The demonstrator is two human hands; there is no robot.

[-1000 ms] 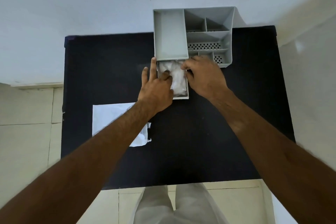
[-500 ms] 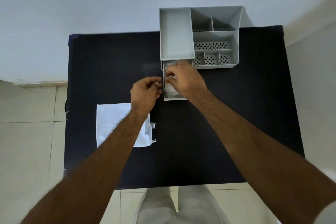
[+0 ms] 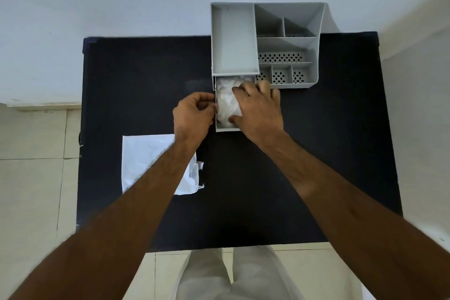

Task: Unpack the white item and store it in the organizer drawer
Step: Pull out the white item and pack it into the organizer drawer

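Lying in the pulled-out grey plastic drawer (image 3: pixel 225 128) is the crumpled white item (image 3: pixel 226 102), soft and bunched like thin cloth or plastic. The drawer sticks out from the front of the grey plastic desk organizer (image 3: pixel 265 44), which sits at the far edge of the black table (image 3: pixel 146 75).

The right hand (image 3: pixel 259 109) rests on top of the white item. Its fingers are spread across it and its thumb is tucked against the near end, so the hand is pressed onto the item and partly wrapped around it. The item lies under and just left of that hand, inside the drawer walls.

The left hand (image 3: pixel 193 113) is curled into a loose fist just beside the drawer's left wall. Its fingertips pinch close together at the wall's edge, but I cannot tell if they hold anything.

A flat white plastic bag (image 3: pixel 146 156) lies on the table, near the person and partly under the left forearm, well apart from the drawer.
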